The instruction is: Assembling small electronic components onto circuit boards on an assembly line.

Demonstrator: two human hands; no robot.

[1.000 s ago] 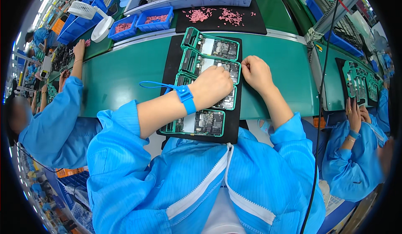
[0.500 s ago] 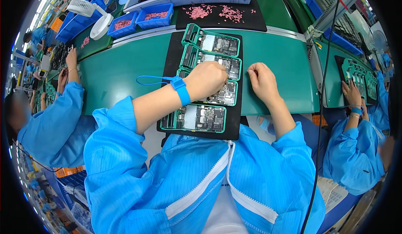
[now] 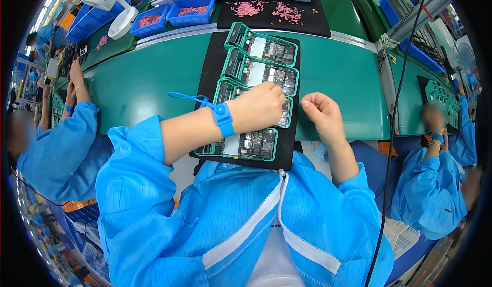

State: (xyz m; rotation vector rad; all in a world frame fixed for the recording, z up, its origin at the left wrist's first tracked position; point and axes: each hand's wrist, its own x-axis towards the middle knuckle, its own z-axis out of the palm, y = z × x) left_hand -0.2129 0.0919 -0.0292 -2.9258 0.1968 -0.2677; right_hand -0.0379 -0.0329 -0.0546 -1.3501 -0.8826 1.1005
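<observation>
Several green-framed phone housings with exposed circuit boards lie in a column on a black mat [image 3: 207,76]. My left hand [image 3: 259,107], its wrist in a blue strap [image 3: 222,116], is curled over the third housing from the far end, fingertips down on its right side. Whatever the fingertips hold is hidden. The far housing [image 3: 279,51], the second housing [image 3: 281,78] and the nearest housing [image 3: 259,144] show beside the hand. Just right of the mat, my right hand [image 3: 325,116] hovers with thumb and forefinger pinched together; anything between them is too small to make out.
Small pink pieces [image 3: 287,13] lie in piles on a dark mat [image 3: 312,26] beyond the green table [image 3: 343,82]. More fill two blue bins [image 3: 190,11]. A white fan [image 3: 122,23] stands at the back left. A black cable [image 3: 394,102] hangs at right. Co-workers sit on both sides.
My left fingertips have moved nearer, from the lower edge of the second housing onto the third. My right hand has drawn slightly nearer and turned, showing thumb and forefinger more plainly.
</observation>
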